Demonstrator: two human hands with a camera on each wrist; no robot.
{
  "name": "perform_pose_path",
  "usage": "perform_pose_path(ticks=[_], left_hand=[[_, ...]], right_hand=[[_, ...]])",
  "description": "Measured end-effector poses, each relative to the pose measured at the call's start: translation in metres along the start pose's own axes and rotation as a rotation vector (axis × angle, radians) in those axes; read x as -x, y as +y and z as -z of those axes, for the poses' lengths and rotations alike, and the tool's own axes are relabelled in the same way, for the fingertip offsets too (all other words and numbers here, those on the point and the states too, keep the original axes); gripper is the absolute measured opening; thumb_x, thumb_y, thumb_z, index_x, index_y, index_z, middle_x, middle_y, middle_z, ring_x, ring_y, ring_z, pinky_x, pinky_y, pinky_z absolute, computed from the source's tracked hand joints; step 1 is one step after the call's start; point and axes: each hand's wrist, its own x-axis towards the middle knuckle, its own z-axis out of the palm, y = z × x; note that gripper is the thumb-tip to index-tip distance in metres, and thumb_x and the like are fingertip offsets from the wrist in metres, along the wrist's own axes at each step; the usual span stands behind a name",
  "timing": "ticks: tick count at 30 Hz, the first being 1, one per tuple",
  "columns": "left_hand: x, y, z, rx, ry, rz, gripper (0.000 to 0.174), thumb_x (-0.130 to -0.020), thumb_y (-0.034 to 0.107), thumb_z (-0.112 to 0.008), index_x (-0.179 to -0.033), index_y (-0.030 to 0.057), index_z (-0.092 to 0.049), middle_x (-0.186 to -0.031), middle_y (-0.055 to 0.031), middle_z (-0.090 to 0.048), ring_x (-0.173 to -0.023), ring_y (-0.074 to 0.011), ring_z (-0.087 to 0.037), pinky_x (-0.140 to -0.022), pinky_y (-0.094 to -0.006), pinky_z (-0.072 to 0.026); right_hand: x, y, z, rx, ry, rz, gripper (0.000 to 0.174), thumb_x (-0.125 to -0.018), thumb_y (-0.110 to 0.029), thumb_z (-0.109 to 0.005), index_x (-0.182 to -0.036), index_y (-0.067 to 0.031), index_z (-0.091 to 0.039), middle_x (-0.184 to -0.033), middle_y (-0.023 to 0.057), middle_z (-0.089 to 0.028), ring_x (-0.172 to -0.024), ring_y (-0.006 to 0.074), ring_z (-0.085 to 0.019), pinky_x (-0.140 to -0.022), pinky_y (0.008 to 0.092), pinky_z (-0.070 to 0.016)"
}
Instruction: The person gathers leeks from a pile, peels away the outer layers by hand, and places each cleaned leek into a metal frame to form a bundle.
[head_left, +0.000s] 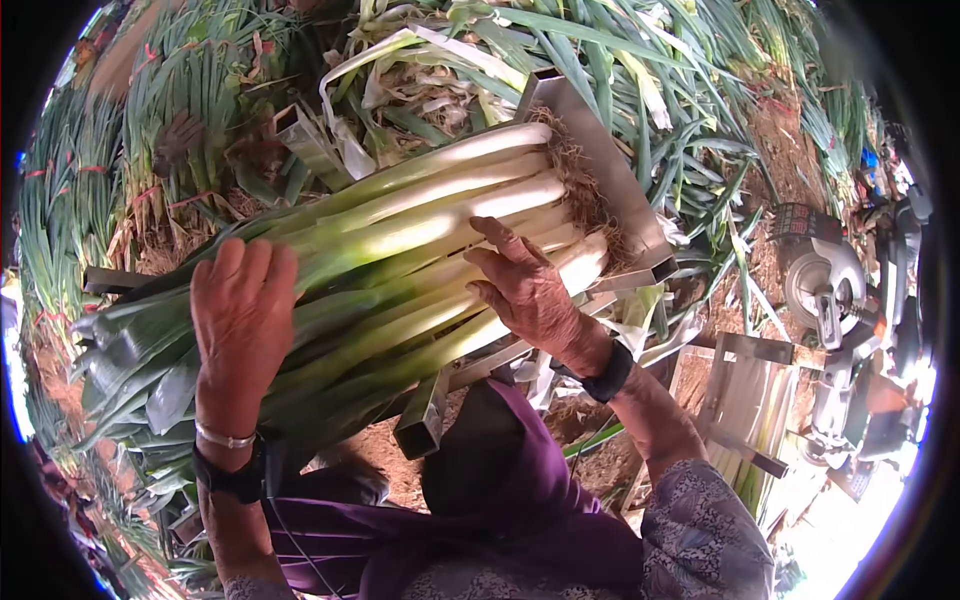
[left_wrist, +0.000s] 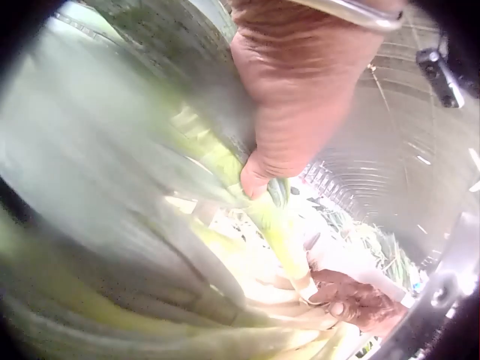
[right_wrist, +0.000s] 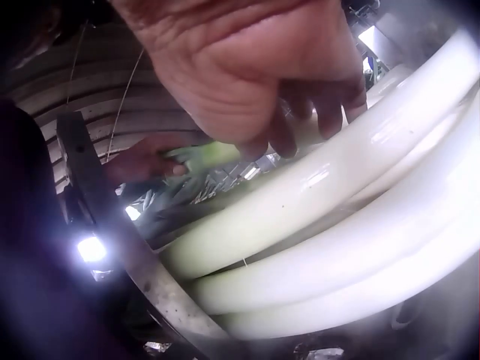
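Purple cloth [head_left: 520,520] and a patterned sleeve [head_left: 705,530] lie nearest the head camera, below the near edge of a metal rack [head_left: 422,425]. Leeks [head_left: 400,235] lie side by side across that rack, their roots [head_left: 590,190] at the metal plate [head_left: 610,165] on its right end and their green leaves spilling past its left end. From the lower left, the left forearm rises almost straight up, a bracelet [head_left: 224,437] above a black strap [head_left: 238,475]; the left hand [head_left: 242,310], back upward and fingers bent, closes on a leek [left_wrist: 274,225] among the green parts, its thumb pressed to the stalk. The right forearm slants up and leftward from the lower right, a black band [head_left: 610,375] at the wrist. Over the white shafts near the rack's right end, the right hand [head_left: 530,290] is partly open, fingers apart and loosely bent, touching them; how firmly it bears on them I cannot tell. Beyond the rack's far edge lie loose leaves [head_left: 450,60].
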Motion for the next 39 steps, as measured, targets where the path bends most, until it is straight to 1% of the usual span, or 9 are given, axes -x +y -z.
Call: perform_pose_path(ticks=[10,14,18,19,23,32,35,37,39], left_hand=[[0.028,0.043,-0.032,-0.170,-0.013,-0.022,0.025,-0.074,0.021,-0.055,-0.096,0.0090,-0.055,-0.088,-0.0033,-0.051,-0.081,-0.0181,-0.048,-0.064,-0.0330,-0.0387],[0.015,0.023,-0.025,-0.127,0.019,0.026,0.026,-0.071,0.018,-0.058,-0.096,0.0104,-0.057,-0.087,-0.0026,-0.051,-0.083,-0.0192,-0.049,-0.066,-0.0338,-0.0394],[-0.001,-0.001,-0.018,0.019,-0.075,0.124,0.036,-0.066,0.012,-0.067,-0.101,0.0082,-0.059,-0.098,-0.0046,-0.054,-0.089,-0.0241,-0.050,-0.071,-0.0366,-0.0416],[-0.003,-0.002,-0.017,0.048,-0.125,0.147,0.043,-0.064,0.011,-0.071,-0.104,0.0072,-0.059,-0.104,-0.0056,-0.056,-0.092,-0.0260,-0.051,-0.074,-0.0375,-0.0426],[-0.005,-0.001,-0.013,0.077,-0.109,0.163,0.050,-0.060,0.012,-0.077,-0.107,0.0080,-0.060,-0.103,-0.0054,-0.057,-0.094,-0.0269,-0.051,-0.077,-0.0382,-0.0435],[0.002,-0.007,0.014,0.080,-0.122,0.174,0.048,-0.060,0.009,-0.077,-0.106,0.0065,-0.061,-0.102,-0.0074,-0.058,-0.093,-0.0292,-0.053,-0.079,-0.0402,-0.0445],[0.010,-0.018,0.021,0.058,-0.103,0.173,0.049,-0.060,0.007,-0.077,-0.106,0.0056,-0.062,-0.104,-0.0086,-0.059,-0.094,-0.0305,-0.054,-0.082,-0.0410,-0.0449],[0.013,-0.025,0.028,0.037,-0.092,0.171,0.049,-0.058,0.006,-0.075,-0.105,0.0073,-0.063,-0.103,-0.0072,-0.059,-0.095,-0.0289,-0.054,-0.082,-0.0406,-0.0449],[0.015,-0.030,0.038,0.032,-0.086,0.179,0.049,-0.057,0.004,-0.074,-0.105,0.0062,-0.064,-0.103,-0.0079,-0.060,-0.093,-0.0292,-0.055,-0.081,-0.0403,-0.0454]], right_hand=[[-0.047,0.028,-0.009,0.137,-0.063,0.109,0.050,-0.072,-0.013,-0.073,-0.119,-0.0103,-0.057,-0.116,0.0110,-0.056,-0.106,0.0332,-0.054,-0.092,0.0428,-0.0460],[-0.061,0.030,0.009,0.070,0.042,0.155,0.037,-0.075,-0.018,-0.072,-0.109,-0.0085,-0.061,-0.102,0.0068,-0.060,-0.096,0.0280,-0.058,-0.085,0.0421,-0.0461],[-0.022,0.053,-0.001,0.556,-0.088,0.002,0.025,-0.082,-0.030,-0.067,-0.098,-0.0113,-0.064,-0.098,0.0088,-0.061,-0.088,0.0278,-0.060,-0.075,0.0383,-0.0491],[-0.022,0.059,-0.001,0.323,-0.307,-0.219,0.025,-0.082,-0.035,-0.065,-0.094,-0.0131,-0.066,-0.100,0.0093,-0.060,-0.091,0.0264,-0.058,-0.075,0.0389,-0.0466],[-0.007,0.075,-0.007,0.578,-0.267,-0.198,0.023,-0.082,-0.032,-0.064,-0.100,-0.0177,-0.068,-0.113,0.0099,-0.055,-0.109,0.0314,-0.050,-0.086,0.0483,-0.0420],[-0.004,0.121,-0.009,0.443,-0.404,-0.341,0.024,-0.084,-0.028,-0.060,-0.098,-0.0114,-0.069,-0.108,0.0048,-0.058,-0.104,0.0306,-0.055,-0.087,0.0483,-0.0445],[-0.002,0.129,-0.009,0.261,-0.258,-0.329,0.022,-0.088,-0.025,-0.057,-0.097,-0.0069,-0.066,-0.100,0.0064,-0.061,-0.100,0.0291,-0.058,-0.082,0.0477,-0.0473],[0.006,0.118,-0.012,-0.883,0.176,-0.303,0.024,-0.090,-0.023,-0.054,-0.106,-0.0056,-0.061,-0.100,0.0079,-0.060,-0.098,0.0263,-0.059,-0.081,0.0441,-0.0490],[0.016,0.106,0.005,-1.261,0.382,-0.227,0.029,-0.094,-0.020,-0.051,-0.118,-0.0040,-0.054,-0.105,0.0098,-0.058,-0.097,0.0227,-0.059,-0.081,0.0388,-0.0497]])
